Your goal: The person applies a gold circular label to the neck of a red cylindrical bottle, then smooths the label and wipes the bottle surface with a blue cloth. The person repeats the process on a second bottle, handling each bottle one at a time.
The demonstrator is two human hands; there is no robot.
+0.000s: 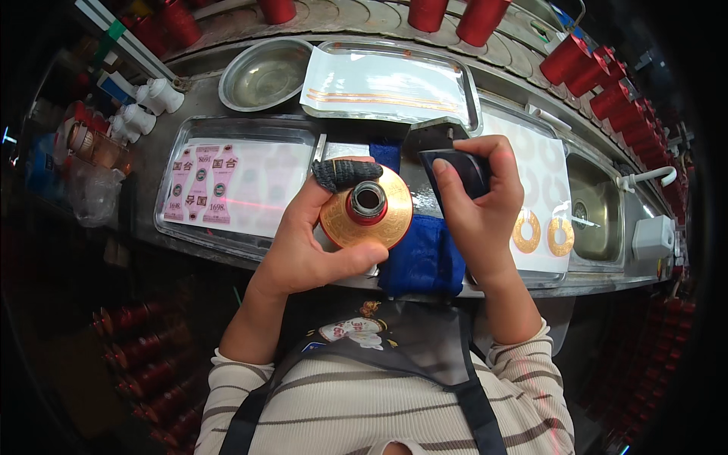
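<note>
Now the left hand (303, 254) grips the bottle (367, 208), neck pointing up at us, while the right hand (474, 205) clasps what looks like a dark pad (457, 168) just beside it.

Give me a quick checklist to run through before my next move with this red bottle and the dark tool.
1. Left hand grips the bottle firmly, thumb and gloved finger around the gold ring label: ok.
2. Gold ring label sits centred around the neck: ok, as far as seen.
3. Right hand holds the dark tool securely: ok.
4. Blue cloth lies under the work: ok.
5. Spare gold rings remain on the sheet at right: ok.
6. Label pressed flat without bubbles: cannot tell.
</note>
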